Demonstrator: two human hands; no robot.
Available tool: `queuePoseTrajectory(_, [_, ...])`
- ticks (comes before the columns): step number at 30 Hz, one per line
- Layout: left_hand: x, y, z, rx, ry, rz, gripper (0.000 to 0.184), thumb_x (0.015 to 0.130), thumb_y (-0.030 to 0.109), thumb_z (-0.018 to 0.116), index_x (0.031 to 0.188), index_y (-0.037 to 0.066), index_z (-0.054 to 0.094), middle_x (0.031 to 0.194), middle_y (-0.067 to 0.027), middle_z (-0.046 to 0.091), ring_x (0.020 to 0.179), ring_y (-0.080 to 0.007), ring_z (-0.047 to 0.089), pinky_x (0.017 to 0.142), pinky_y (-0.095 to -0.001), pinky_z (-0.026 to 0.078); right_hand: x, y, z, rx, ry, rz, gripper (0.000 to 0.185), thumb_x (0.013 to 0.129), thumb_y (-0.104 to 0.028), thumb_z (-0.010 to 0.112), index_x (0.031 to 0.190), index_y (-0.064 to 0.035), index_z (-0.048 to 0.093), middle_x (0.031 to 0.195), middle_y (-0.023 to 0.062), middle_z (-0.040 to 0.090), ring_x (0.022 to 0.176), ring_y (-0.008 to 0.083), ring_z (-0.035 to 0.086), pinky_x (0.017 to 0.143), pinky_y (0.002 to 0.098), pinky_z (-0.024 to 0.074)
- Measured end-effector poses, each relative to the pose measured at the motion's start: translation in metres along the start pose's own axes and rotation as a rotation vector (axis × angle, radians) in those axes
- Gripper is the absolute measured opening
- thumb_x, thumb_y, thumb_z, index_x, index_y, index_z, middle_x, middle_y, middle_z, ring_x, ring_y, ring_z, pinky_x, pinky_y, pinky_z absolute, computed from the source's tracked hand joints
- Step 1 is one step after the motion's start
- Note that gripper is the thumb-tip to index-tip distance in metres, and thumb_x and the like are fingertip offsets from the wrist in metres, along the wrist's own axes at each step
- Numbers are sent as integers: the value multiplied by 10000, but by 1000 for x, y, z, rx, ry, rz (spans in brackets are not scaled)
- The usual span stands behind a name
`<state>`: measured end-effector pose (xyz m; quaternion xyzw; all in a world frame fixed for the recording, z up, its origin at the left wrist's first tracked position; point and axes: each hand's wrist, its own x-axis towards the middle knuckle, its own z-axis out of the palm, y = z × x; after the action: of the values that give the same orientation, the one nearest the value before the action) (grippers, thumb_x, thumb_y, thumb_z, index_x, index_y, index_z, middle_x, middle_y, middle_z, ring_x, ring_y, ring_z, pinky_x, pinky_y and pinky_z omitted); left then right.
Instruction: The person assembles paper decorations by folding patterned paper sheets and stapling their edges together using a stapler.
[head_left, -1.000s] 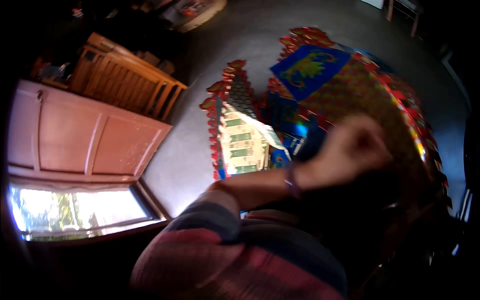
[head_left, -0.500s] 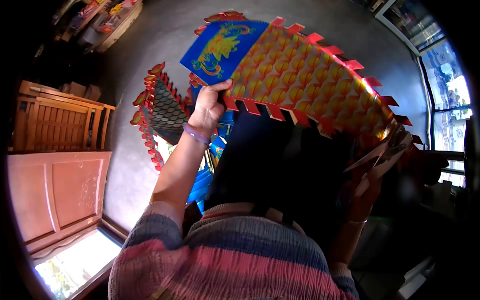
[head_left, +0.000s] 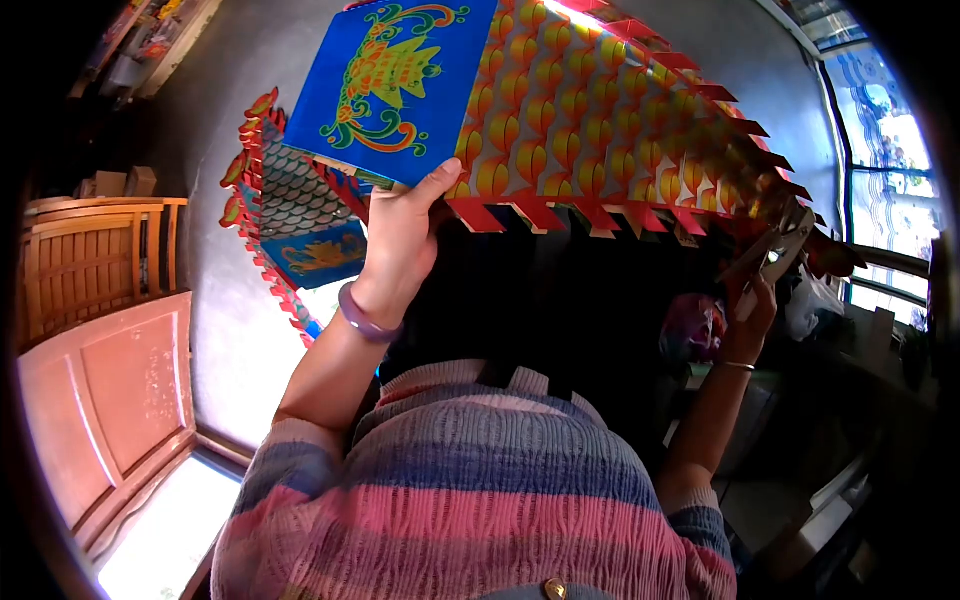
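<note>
My left hand (head_left: 405,225) grips the lower edge of a large decorated paper piece, with the thumb on its front. The piece has a blue panel (head_left: 390,85) with a yellow and green ornament, and a long shiny section of orange-gold scales (head_left: 590,115) edged with red tabs. At its narrow right end, my right hand (head_left: 755,310) is closed around a silvery metal hand tool (head_left: 785,245). That tool is in shadow, so its exact kind is unclear. Its head is up against the tabbed end of the paper piece.
On the grey floor to the left lies another decorated paper piece (head_left: 305,190) with dark scales and red edging. A wooden folding chair (head_left: 95,250) and a reddish wooden panel (head_left: 110,390) stand at far left. At right are a window (head_left: 890,150) and a plastic bag (head_left: 815,305).
The paper piece has come closer and tilted, so the blue panel looks larger. My left hand has shifted slightly left and down. The tool in my right hand has risen slightly and turned.
</note>
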<state>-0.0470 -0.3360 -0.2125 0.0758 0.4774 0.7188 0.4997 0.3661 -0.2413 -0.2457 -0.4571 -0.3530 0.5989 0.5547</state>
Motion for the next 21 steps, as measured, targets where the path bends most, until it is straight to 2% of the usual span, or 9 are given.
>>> queuePoseTrajectory(3, [-4,-16,-7,14,-46,107,296,799,-54,650,1076,22,580,1018,-51,624,928,-153,600,828,-291,495,1,2,-1,117,-33,63,471,825,-122,566,1261,8,445,1184,147,539,1106,267,530,983,448,410])
queuePoseTrajectory(6, [-10,-23,-6,16,-28,153,301,796,-60,654,1076,23,581,1018,-48,623,923,-143,598,827,-281,494,5,-5,5,29,-16,42,477,808,-41,574,1266,-5,443,1190,140,535,1073,248,549,928,399,455])
queuePoseTrajectory(8, [-10,-26,-4,17,-22,177,302,797,-61,654,1078,24,581,1017,-48,622,920,-139,598,825,-277,494,-9,-13,14,-51,22,-23,511,819,-33,577,1298,12,406,1216,158,526,1071,244,557,903,402,473])
queuePoseTrajectory(11, [-13,-28,-3,31,-13,195,288,800,-49,656,1064,43,590,1004,-38,624,913,-135,598,824,-282,492,-47,-22,75,-62,16,-116,599,795,-44,605,1335,34,358,1243,181,513,1069,242,563,881,389,485])
queuePoseTrajectory(14, [-13,-30,-3,37,-13,184,257,801,-26,665,1031,75,608,980,-19,631,901,-131,600,822,-289,488,-78,-7,102,94,-393,56,611,773,-63,630,1321,39,381,1251,182,510,1034,230,573,874,359,481])
queuePoseTrajectory(16, [-13,-33,-4,32,-21,182,251,802,-27,662,1028,68,608,981,-20,633,899,-128,600,821,-285,487,-95,-2,141,-63,-552,253,600,745,-40,659,1295,13,426,1192,142,537,985,213,576,852,326,473])
queuePoseTrajectory(17, [-13,-33,-4,31,-11,183,245,805,-26,659,1026,67,608,977,-20,634,896,-128,601,820,-284,488,-100,6,150,-145,-611,392,588,741,-25,669,1283,1,443,1152,113,542,978,194,563,851,313,459])
queuePoseTrajectory(19, [-13,-33,-1,26,13,188,233,811,-24,651,1022,65,608,969,-20,635,890,-128,603,817,-282,489,-107,23,173,-201,-698,508,582,734,-8,690,1268,-16,460,1086,64,543,978,157,530,853,292,429])
queuePoseTrajectory(21, [-13,-37,-5,38,-11,189,215,820,-14,642,1016,65,608,953,-21,639,870,-124,607,796,-278,492,-110,35,194,-196,-729,496,591,734,-20,706,1269,-15,455,1067,44,538,992,131,498,863,281,406])
